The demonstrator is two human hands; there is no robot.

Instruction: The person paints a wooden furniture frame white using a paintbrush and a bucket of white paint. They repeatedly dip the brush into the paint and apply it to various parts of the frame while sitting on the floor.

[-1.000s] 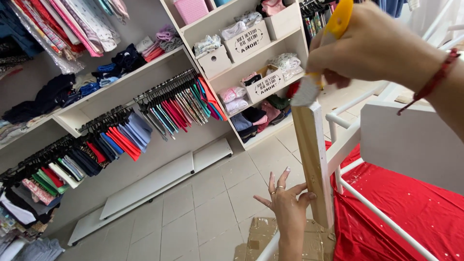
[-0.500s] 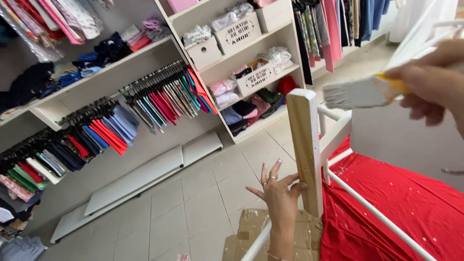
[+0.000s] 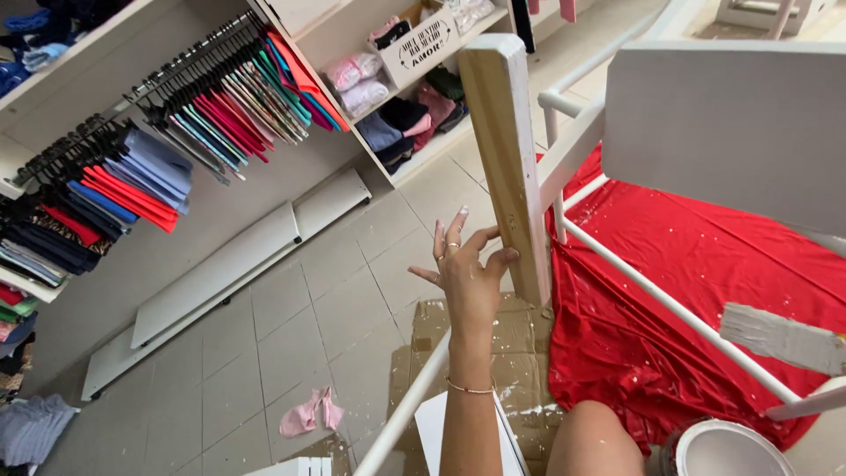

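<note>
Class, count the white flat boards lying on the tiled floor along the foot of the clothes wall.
2. A longer board lies below the hanging clothes; a shorter board lies end to end with it, nearer the shelves. Others may be out of frame.

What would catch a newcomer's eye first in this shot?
Most striking is the bright red cloth spread on the floor at right, speckled with white paint, under a white-painted wooden frame. At centre, the left hand steadies the frame's bare wooden post with its fingertips. At lower right, a paint-loaded brush hangs above a white paint bucket, while rows of colourful clothes on hangers fill the left wall.
</note>
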